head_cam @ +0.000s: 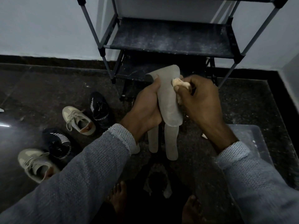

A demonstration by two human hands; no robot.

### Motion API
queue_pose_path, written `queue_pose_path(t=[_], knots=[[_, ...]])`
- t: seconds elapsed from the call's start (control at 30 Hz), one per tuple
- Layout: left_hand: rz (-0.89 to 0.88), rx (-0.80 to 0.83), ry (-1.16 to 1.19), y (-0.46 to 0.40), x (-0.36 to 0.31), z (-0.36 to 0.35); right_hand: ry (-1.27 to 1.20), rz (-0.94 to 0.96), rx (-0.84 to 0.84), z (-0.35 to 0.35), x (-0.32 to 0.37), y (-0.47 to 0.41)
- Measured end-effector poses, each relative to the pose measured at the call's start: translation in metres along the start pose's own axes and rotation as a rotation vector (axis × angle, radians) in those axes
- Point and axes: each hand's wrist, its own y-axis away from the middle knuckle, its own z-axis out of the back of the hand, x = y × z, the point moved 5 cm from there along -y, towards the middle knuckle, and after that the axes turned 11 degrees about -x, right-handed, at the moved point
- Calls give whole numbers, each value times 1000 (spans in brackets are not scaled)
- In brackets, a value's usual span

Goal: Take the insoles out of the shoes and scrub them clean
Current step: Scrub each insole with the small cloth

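Four shoes lie left of the hands, a rack behind them.

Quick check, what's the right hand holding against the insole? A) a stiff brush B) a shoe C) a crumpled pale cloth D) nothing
C: the right hand pinches a crumpled pale cloth against the grey insole, which the left hand grips along its side; the shoes sit on the floor to the left.
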Motion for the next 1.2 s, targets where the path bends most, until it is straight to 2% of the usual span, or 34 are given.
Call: queue_pose_path(t=[0.07,0.17,0.2,0.23,0.37,0.43,0.6,0.63,0.73,0.8,0.87,0.97,1.0,1.13,1.2], knots=[[-16,-12,9,-2,-2,1,-37,23,72,-6,6,5],[-23,-53,-4,-8,-3,7,-90,72,310,-23,23,17],[-25,-59,-11,-7,-3,8,-91,78,340,-25,24,18],[-25,-54,-14,-6,-2,8,-76,72,322,-24,23,16],[8,-6,12,-2,1,4,-23,-5,61,-5,3,3],[17,0,23,-2,1,3,-32,-4,43,-3,2,2],[-1,-16,6,-3,-2,4,-85,78,372,-24,20,15],[-4,-17,15,-3,-2,4,-69,70,361,-25,19,14],[15,20,34,1,-2,2,-5,0,137,-11,4,3],[27,45,41,2,-1,0,-15,-20,56,-3,-2,-1],[21,55,36,2,-2,-1,-45,-4,145,-6,3,2],[-18,29,8,1,-5,0,-42,88,386,-23,18,15],[-17,31,18,1,-5,1,-34,90,390,-25,18,15],[32,83,103,1,-3,1,-16,-8,127,-8,3,2],[53,110,115,1,-2,-2,-47,-55,82,-2,-3,-1]])
